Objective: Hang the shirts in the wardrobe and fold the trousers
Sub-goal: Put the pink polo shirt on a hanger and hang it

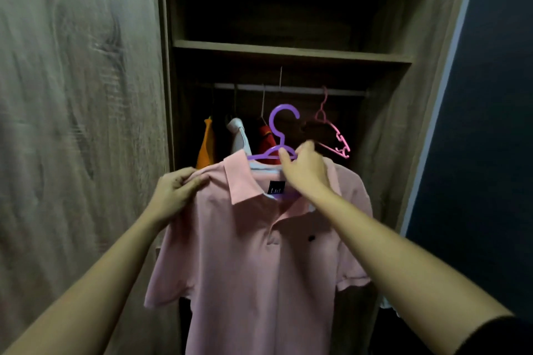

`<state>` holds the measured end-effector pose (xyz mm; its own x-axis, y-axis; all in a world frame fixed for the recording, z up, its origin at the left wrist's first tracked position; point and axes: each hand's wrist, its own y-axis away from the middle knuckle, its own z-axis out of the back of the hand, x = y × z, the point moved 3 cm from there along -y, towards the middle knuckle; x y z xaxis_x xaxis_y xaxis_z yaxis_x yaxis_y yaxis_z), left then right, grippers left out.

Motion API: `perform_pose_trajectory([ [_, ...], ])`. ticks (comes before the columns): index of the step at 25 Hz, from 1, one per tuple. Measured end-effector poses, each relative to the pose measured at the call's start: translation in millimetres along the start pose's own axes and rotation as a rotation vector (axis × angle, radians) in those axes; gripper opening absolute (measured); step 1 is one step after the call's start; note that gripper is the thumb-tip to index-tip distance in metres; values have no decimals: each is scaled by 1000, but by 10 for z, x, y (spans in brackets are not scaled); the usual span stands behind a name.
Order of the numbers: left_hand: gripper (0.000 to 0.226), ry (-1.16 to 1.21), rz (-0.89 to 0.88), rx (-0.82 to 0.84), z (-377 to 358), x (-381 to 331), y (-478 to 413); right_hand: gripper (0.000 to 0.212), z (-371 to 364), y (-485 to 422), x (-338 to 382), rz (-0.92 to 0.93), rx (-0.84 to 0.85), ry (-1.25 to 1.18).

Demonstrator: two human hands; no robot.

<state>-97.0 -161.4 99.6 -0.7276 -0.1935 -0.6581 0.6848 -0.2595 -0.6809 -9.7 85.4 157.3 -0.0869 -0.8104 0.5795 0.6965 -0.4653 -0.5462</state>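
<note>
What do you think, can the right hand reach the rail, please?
Probably yes. The right hand pinches the purple hanger just below the rail; the wardrobe is open, and a gap between the red shirt and pink hanger leaves the way free. The left hand grips the pink shirt.

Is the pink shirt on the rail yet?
No. Its purple hanger, held by the right hand, has its hook free below the rail.

A pale pink short-sleeved polo shirt [259, 253] hangs front-on from a purple plastic hanger [282, 138], collar open, a dark label showing inside the neck. It is held up before the open wood-grain wardrobe [288, 50], hook below the metal rail [288, 89]. On the rail hang an orange shirt [206, 144], a white shirt [239, 135] and a red shirt [266, 138] — and, further right, an empty pink plastic hanger [341, 150].
</note>
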Motion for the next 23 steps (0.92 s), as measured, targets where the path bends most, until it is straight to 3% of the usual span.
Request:
perform_pose_trajectory([
  [2, 9, -21, 5, 8, 0, -12, 75, 79, -225, 83, 53, -222, 190, -335],
  [3, 10, -37, -3, 17, -16, -38, 123, 80, -329, 105, 72, -294, 235, -468],
  [5, 17, -84, -31, 18, -80, -147, 236, 57, -421, 172, 111, -339, 229, -606],
  [8, 48, -207, -126, 83, -271, -439, 433, 34, -334, 241, 34, -367, 149, -573],
  [11, 49, -266, -220, 162, -523, -784, 622, 16, -247, 131, -118, -308, 134, -573],
  [14, 60, -232, -275, 216, -843, -1016, 708, 11, -134, -63, -294, -275, 101, -586],
  [17, 73, -133, -196, 283, -1183, -1029, 560, 21, -16, -388, -500, -256, 149, -549],
  [20, 58, -80, -90, 146, -1485, -826, 122, 21, 49, -696, -658, -257, 227, -507],
  [23, 50, -207, 24, -35, -1710, -551, -476, 24, -76, -1034, -851, -258, 278, -412],
])
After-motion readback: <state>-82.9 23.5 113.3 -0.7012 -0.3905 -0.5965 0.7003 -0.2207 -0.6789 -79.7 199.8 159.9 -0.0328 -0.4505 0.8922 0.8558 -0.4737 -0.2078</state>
